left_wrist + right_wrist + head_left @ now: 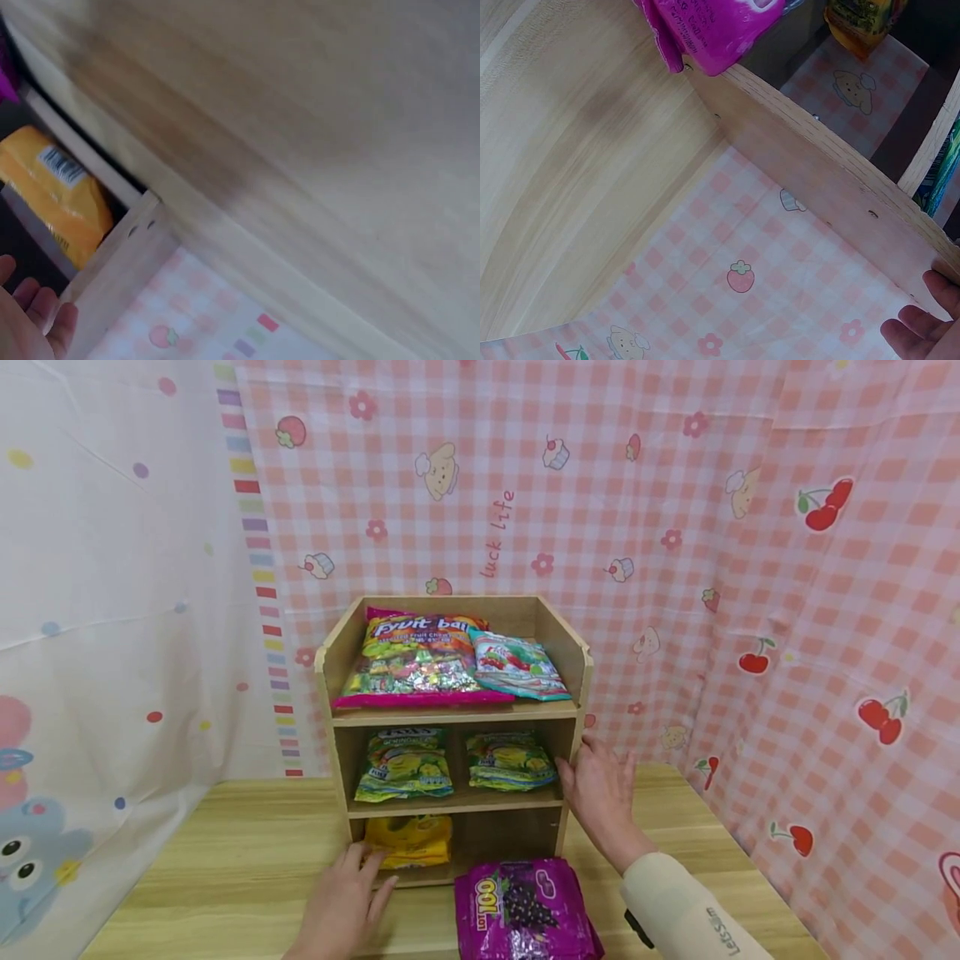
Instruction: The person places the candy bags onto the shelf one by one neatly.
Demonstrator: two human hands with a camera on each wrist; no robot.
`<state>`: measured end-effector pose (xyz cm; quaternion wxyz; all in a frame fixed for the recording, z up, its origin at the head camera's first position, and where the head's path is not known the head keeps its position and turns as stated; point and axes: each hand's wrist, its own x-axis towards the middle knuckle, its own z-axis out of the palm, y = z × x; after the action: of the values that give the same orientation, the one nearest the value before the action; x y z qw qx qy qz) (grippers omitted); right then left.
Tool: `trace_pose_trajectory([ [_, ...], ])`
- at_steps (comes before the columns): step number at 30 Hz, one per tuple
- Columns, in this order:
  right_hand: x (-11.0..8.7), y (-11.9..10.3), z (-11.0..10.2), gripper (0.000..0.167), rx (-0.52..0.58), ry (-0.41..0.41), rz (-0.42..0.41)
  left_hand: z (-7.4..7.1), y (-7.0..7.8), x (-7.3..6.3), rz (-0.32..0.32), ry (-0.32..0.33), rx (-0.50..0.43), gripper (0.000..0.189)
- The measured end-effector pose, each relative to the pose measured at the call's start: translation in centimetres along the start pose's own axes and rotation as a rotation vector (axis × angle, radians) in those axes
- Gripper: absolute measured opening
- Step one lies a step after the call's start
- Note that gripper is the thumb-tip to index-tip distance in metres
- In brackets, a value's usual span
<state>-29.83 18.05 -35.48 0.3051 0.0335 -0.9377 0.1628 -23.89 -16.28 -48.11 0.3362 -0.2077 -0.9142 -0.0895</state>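
Note:
A three-tier wooden shelf [453, 718] stands on the table in the head view. My left hand [341, 893] is at the shelf's lower left front corner, beside a yellow candy bag [411, 842] on the bottom tier. In the left wrist view that yellow bag [56, 191] lies just beyond my loosely bent fingers [41, 300]; whether they touch the shelf cannot be made out. My right hand [603, 789] rests against the shelf's right side panel [832, 180], its fingers on the outside. A purple grape candy bag [517, 910] lies in front of the bottom tier's right half.
On the top tier lie a large Fruit ball candy bag [420, 660] and a smaller teal-and-white bag [517, 664]. Two green candy bags [405, 764] sit side by side on the middle tier. A pink checked cloth [487, 527] hangs behind the shelf, and a white cloth [112, 568] hangs at the left.

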Motion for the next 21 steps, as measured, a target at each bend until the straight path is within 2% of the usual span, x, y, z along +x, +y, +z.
trace_pose_trajectory([
  [3, 0.0, 0.0, 0.0, 0.035, 0.000, 0.005, -0.003, -0.5, -0.5, 0.3, 0.009, 0.114, -0.011, 0.027],
  [7, 0.0, 0.1, 0.0, 0.035, 0.000, 0.012, -0.007, -1.3, -1.1, 0.7, -0.006, 0.224, -0.024, 0.022],
  [9, 0.0, 0.1, 0.0, 0.035, 0.003, 0.012, -0.008, -1.7, -1.3, 0.8, -0.049, 0.262, -0.025, 0.024],
  [12, 0.0, 0.1, 0.0, 0.035, 0.005, 0.011, -0.009, -2.6, -1.6, 1.3, -0.171, 0.289, -0.054, 0.025],
  [15, 0.0, 0.1, 0.0, 0.035, 0.005, 0.010, -0.010, -3.6, -1.8, 2.1, -0.329, 0.252, -0.112, 0.031],
  [17, 0.0, 0.1, 0.0, 0.035, 0.004, 0.012, -0.010, -4.3, -2.0, 2.9, -0.414, 0.200, -0.156, 0.039],
  [19, 0.0, 0.1, 0.0, 0.035, -0.001, 0.015, -0.012, -5.0, -2.2, 3.6, -0.468, 0.129, -0.187, 0.049],
  [21, 0.0, 0.0, -0.1, 0.035, -0.002, 0.016, -0.012, -5.6, -2.6, 4.4, -0.495, 0.068, -0.208, 0.056],
])
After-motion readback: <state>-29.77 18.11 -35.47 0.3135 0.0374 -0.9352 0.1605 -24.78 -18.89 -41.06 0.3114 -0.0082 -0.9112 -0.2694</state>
